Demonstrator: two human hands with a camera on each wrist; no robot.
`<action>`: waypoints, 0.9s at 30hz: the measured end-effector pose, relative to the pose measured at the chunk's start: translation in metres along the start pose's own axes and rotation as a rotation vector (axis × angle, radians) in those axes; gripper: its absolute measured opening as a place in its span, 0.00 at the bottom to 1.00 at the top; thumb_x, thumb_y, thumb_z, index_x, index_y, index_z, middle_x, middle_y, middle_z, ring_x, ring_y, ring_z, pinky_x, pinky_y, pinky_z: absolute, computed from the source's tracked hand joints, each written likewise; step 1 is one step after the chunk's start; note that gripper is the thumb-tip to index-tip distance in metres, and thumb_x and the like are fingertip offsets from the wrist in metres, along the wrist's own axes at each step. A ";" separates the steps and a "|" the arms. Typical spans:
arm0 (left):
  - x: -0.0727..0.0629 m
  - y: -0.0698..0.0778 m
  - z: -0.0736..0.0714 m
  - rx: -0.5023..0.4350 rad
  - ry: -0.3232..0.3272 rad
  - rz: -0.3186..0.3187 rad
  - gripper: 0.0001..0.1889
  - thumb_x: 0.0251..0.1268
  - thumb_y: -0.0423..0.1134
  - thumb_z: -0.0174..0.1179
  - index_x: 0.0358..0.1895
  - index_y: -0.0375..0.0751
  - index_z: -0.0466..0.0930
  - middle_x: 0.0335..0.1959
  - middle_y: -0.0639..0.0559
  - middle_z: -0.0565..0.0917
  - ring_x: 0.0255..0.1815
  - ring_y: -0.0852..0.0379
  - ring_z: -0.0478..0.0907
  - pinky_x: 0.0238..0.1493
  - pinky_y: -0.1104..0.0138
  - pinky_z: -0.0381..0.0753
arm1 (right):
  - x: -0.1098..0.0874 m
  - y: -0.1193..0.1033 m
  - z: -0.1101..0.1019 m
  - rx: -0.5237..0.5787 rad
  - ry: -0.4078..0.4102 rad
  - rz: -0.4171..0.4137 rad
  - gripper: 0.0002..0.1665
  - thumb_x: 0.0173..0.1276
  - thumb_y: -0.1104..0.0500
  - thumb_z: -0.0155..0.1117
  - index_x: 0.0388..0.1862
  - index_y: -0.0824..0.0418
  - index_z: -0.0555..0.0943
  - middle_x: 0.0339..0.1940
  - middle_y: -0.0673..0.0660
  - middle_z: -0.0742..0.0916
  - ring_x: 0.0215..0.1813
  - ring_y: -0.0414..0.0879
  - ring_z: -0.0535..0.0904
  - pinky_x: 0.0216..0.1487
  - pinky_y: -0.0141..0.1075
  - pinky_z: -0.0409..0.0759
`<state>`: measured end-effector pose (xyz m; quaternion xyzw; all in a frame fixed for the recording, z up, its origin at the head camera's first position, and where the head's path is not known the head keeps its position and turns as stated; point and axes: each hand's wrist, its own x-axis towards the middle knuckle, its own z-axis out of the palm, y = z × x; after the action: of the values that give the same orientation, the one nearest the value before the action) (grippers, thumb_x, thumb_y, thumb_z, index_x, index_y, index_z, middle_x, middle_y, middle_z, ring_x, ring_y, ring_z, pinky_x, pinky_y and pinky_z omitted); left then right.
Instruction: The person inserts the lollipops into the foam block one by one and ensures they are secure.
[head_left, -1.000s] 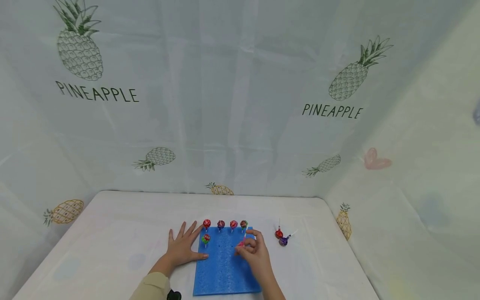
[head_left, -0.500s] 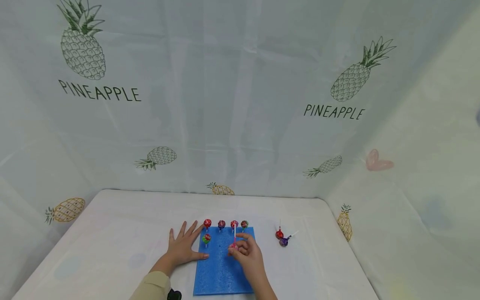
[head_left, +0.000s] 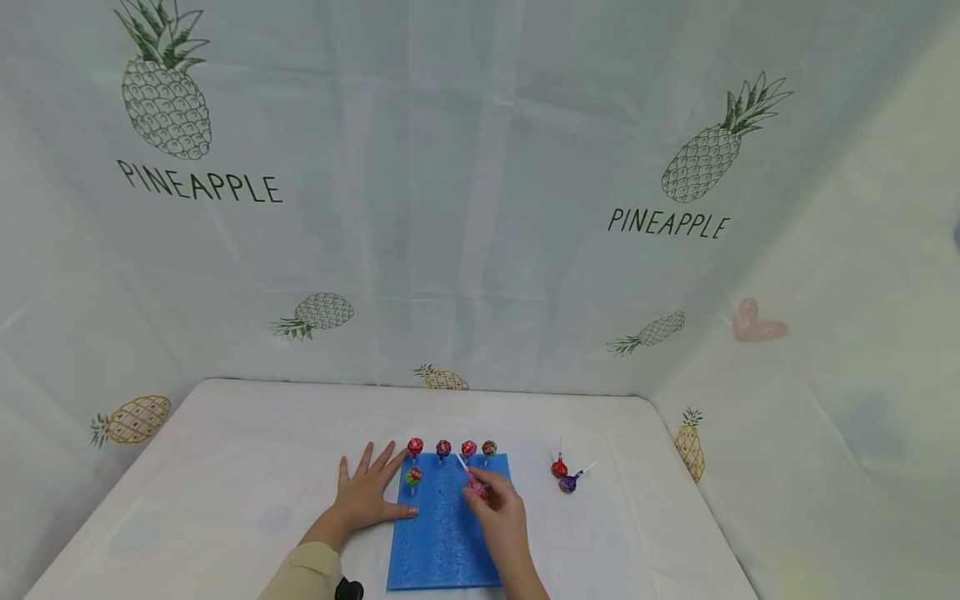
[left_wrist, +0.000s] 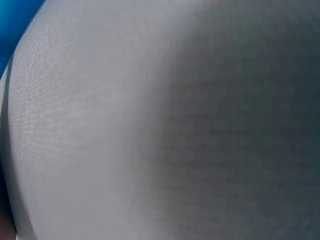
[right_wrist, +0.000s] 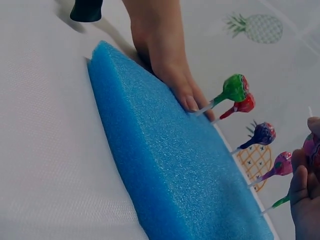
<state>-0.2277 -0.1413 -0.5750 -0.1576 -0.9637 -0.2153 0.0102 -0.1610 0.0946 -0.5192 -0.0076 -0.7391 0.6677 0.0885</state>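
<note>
My right hand (head_left: 498,512) holds a pink lollipop (head_left: 477,487) by its candy over the blue foam board (head_left: 442,550). Its white stick points up and to the left. In the right wrist view my right hand (right_wrist: 307,200) shows at the right edge, fingers curled round the candy. My left hand (head_left: 365,497) lies spread, thumb on the board's left edge and the other fingers beside it. Along the far edge stand a red lollipop (head_left: 415,447), a purple one (head_left: 443,448), a pink one (head_left: 468,448) and a green-and-red one (head_left: 489,447). Another green-and-red lollipop (head_left: 413,477) stands nearer, at the left.
Right of the board, a loose red lollipop (head_left: 558,469) and a loose purple lollipop (head_left: 567,484) lie on the white tablecloth (head_left: 637,517). A small black object (head_left: 348,590) is by the left sleeve (head_left: 303,573). The left wrist view is mostly blurred grey cloth.
My right hand has moved left over the board with the pink lollipop. The stick, upright half a second ago, now leans left. My left hand has stayed in place.
</note>
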 end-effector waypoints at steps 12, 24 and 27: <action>0.001 -0.002 0.005 -0.010 0.018 0.006 0.60 0.35 0.82 0.59 0.75 0.52 0.60 0.75 0.43 0.60 0.76 0.31 0.42 0.63 0.30 0.26 | -0.005 -0.015 0.000 0.068 0.060 0.101 0.22 0.55 0.72 0.73 0.49 0.73 0.78 0.39 0.59 0.83 0.33 0.44 0.78 0.33 0.27 0.80; -0.001 0.007 -0.008 0.041 -0.046 -0.029 0.58 0.38 0.78 0.63 0.74 0.50 0.63 0.75 0.43 0.60 0.75 0.31 0.45 0.63 0.28 0.35 | 0.010 0.013 -0.002 0.013 0.079 0.008 0.16 0.54 0.68 0.76 0.42 0.68 0.83 0.35 0.56 0.83 0.32 0.42 0.76 0.32 0.27 0.77; 0.000 0.006 -0.006 0.049 -0.053 -0.032 0.57 0.38 0.78 0.63 0.74 0.50 0.62 0.75 0.43 0.59 0.75 0.31 0.45 0.63 0.28 0.36 | 0.012 0.014 -0.003 -0.032 0.076 -0.039 0.16 0.55 0.67 0.76 0.43 0.69 0.84 0.37 0.55 0.82 0.34 0.41 0.75 0.33 0.27 0.77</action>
<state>-0.2260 -0.1391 -0.5668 -0.1475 -0.9710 -0.1874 -0.0147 -0.1736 0.1006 -0.5314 -0.0198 -0.7457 0.6533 0.1294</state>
